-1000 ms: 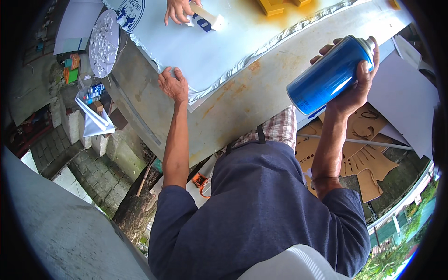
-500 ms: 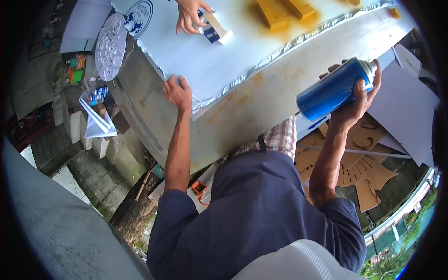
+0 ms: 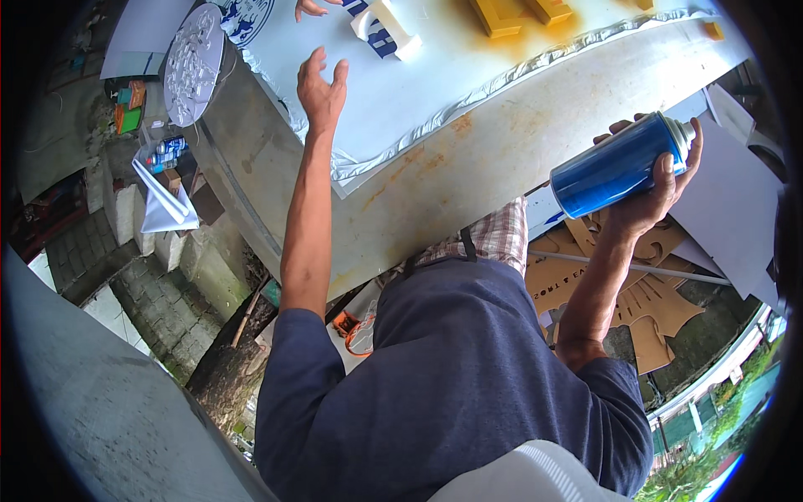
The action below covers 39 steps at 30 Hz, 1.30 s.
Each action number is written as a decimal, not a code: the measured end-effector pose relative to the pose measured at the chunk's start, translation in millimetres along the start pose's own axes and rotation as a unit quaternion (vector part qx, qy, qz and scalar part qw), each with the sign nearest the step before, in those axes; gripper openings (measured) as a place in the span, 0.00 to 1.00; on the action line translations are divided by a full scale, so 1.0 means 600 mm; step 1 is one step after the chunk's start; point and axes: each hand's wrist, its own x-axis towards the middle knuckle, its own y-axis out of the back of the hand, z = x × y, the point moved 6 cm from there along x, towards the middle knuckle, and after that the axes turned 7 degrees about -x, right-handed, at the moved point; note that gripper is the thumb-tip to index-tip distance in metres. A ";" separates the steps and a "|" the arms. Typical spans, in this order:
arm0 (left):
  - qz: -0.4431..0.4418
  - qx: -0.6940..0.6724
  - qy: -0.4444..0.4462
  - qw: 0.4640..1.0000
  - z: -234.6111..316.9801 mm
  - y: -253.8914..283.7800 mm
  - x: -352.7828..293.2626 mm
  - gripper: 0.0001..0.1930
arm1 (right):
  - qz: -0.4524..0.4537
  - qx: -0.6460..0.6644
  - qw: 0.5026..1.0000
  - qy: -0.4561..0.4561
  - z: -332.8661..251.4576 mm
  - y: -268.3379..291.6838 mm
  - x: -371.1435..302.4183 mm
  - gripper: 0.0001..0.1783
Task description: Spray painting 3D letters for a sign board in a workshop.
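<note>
My right hand (image 3: pixel 648 205) is wrapped round a blue spray can (image 3: pixel 606 176), which lies tilted on its side in the grip, silvery top to the right. Over the left border of the white sheet (image 3: pixel 401 109), my left hand (image 3: pixel 322 94) is empty, thumb and fingers apart. Close beyond it, a white raised letter-shaped piece (image 3: pixel 395 33) rests on the sheet beside blue printing (image 3: pixel 368 29). At the top edge a co-worker's hand (image 3: pixel 311 8) shows only in part, near that piece.
Yellow painted letter-shaped pieces (image 3: pixel 502 21) lie at the far right of the sheet, with yellow overspray around them. Crinkled silvery edging (image 3: pixel 435 125) borders the sheet on the metal table (image 3: pixel 435 171). A round white panel (image 3: pixel 192 63) stands at left; brown cut-out boards (image 3: pixel 652 305) lie below right.
My left hand has left the sheet's near corner and moved farther over it, fingers spreading. The co-worker's hand has drawn away from the white piece. The spray can stays in my right hand.
</note>
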 end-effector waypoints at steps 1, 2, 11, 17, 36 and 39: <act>-0.003 0.004 0.014 1.000 0.004 -0.011 0.025 0.29 | 0.006 -0.009 1.000 0.003 -0.001 0.002 -0.001 0.48; -0.025 0.003 -0.005 1.000 0.014 -0.026 0.050 0.31 | 0.008 -0.013 1.000 0.001 -0.001 0.004 -0.003 0.47; -0.140 -0.046 0.036 0.988 0.000 -0.109 0.114 0.33 | 0.028 -0.029 0.999 0.012 -0.016 0.023 -0.005 0.49; -0.027 -0.010 -0.023 0.999 -0.002 -0.098 0.094 0.31 | 0.027 -0.030 0.999 0.012 -0.014 0.019 0.001 0.49; 0.111 -0.088 0.132 0.981 0.103 -0.123 -0.047 0.43 | -0.043 -0.014 0.999 0.006 -0.009 -0.065 0.024 0.47; 0.035 -0.091 0.048 0.994 0.095 -0.104 -0.024 0.53 | -0.037 -0.019 0.999 0.011 -0.011 -0.057 0.027 0.48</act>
